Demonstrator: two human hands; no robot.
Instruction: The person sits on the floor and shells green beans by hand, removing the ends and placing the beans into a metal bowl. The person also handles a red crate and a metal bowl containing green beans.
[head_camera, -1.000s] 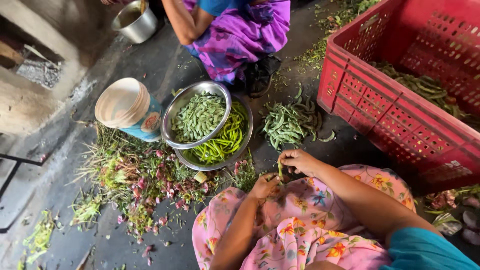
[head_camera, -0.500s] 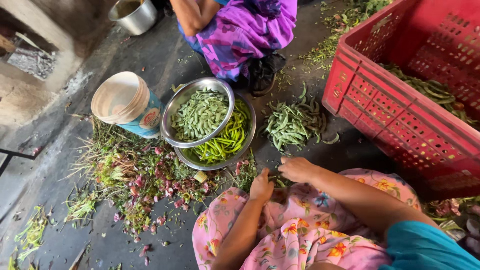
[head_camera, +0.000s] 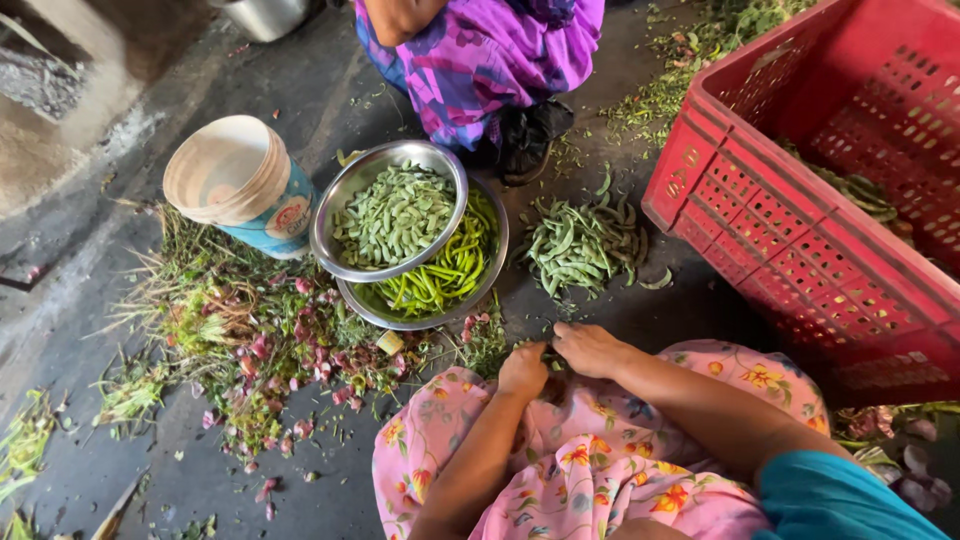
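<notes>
My left hand (head_camera: 524, 370) and my right hand (head_camera: 590, 349) meet over my lap, which is covered by pink flowered cloth (head_camera: 560, 460). Their fingers pinch a small green pod (head_camera: 552, 357) between them; most of it is hidden. Just ahead of my hands lies a loose pile of green bean pods (head_camera: 580, 243) on the floor. To its left, a steel bowl of cut pods (head_camera: 392, 213) rests on top of a steel plate of long green chillies (head_camera: 450, 275).
A red plastic crate (head_camera: 800, 230) holding more pods stands at the right. A white bucket (head_camera: 232, 180) lies left of the bowl, above a heap of peels and stalks (head_camera: 240, 340). A person in purple cloth (head_camera: 490, 55) squats opposite me, and a steel pot (head_camera: 265, 15) sits at the top.
My hands have come closer together over my lap. The view has shifted so the bowl, bucket and crate sit a little higher and to the left.
</notes>
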